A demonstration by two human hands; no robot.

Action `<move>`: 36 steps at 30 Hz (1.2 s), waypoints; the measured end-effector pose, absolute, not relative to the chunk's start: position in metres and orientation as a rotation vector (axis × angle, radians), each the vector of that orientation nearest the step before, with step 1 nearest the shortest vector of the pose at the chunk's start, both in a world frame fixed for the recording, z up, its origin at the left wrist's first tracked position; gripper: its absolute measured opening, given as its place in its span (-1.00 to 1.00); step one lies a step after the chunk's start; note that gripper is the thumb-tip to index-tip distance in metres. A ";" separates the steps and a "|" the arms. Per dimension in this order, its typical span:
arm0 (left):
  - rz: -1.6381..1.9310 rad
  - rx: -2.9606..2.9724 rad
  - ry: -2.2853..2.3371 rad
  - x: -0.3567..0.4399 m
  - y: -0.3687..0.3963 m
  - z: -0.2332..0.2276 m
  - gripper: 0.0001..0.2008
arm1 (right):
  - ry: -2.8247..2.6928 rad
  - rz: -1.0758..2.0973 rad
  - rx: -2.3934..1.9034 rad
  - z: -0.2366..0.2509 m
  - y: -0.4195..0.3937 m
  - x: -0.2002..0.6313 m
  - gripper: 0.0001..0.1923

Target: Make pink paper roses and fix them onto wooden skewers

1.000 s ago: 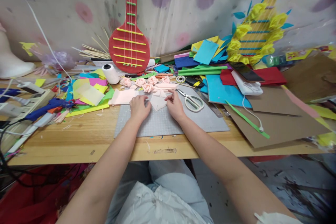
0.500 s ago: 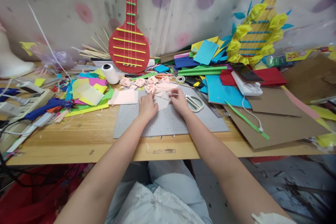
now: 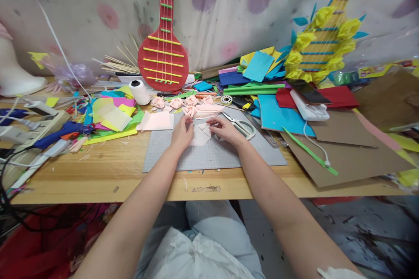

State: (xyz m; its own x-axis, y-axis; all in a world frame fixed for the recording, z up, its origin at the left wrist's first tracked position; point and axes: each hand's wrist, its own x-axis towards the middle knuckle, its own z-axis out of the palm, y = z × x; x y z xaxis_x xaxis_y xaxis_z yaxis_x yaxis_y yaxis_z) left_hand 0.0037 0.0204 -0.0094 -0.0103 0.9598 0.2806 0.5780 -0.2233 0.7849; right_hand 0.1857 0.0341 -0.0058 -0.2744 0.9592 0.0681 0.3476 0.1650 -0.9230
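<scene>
A small pale sheet of paper [image 3: 199, 136] lies low over the grey cutting mat [image 3: 163, 153], with its upper right part folded over. My left hand [image 3: 182, 134] has its fingers closed on the paper's left edge. At the folded right side, my right hand [image 3: 228, 132] pinches the paper between thumb and fingers. Scissors [image 3: 245, 128] lie just beyond my right hand. Behind the paper sit several pink paper flowers [image 3: 176, 103] and a pink paper strip [image 3: 208, 110]. A stack of pale pink paper [image 3: 155, 120] lies left of my left hand.
A red paper lute [image 3: 163, 61] and a yellow one with flowers [image 3: 321, 48] stand at the back. A white thread spool [image 3: 139, 92], glue gun [image 3: 62, 135], power strip [image 3: 49, 124], metal ruler [image 3: 266, 134], phone [image 3: 309, 91] and brown cardboard [image 3: 343, 157] surround the mat.
The paper has come down lower and flatter, with its fold now turned to the right. My right hand has shifted slightly and its fingers reach further left over the fold.
</scene>
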 end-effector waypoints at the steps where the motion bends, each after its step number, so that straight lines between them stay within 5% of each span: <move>1: 1.150 1.806 1.582 0.004 0.021 -0.010 -0.80 | -1.757 1.078 -1.259 -0.006 0.033 0.185 -0.69; 7: 1.309 1.620 1.444 0.000 0.023 -0.013 -0.82 | -1.668 0.854 -1.183 -0.004 0.025 0.170 -0.73; 19: 1.349 1.308 1.372 -0.009 0.022 -0.006 -0.56 | -1.477 0.887 -1.104 -0.006 0.026 0.165 -0.43; 31: 1.292 1.482 1.435 -0.018 0.024 -0.008 -0.60 | -2.037 0.600 -1.115 0.000 0.011 0.157 -0.24; 36: 1.391 1.304 1.452 -0.020 0.031 -0.006 -0.78 | -1.988 0.610 -1.164 -0.003 0.011 0.154 -0.26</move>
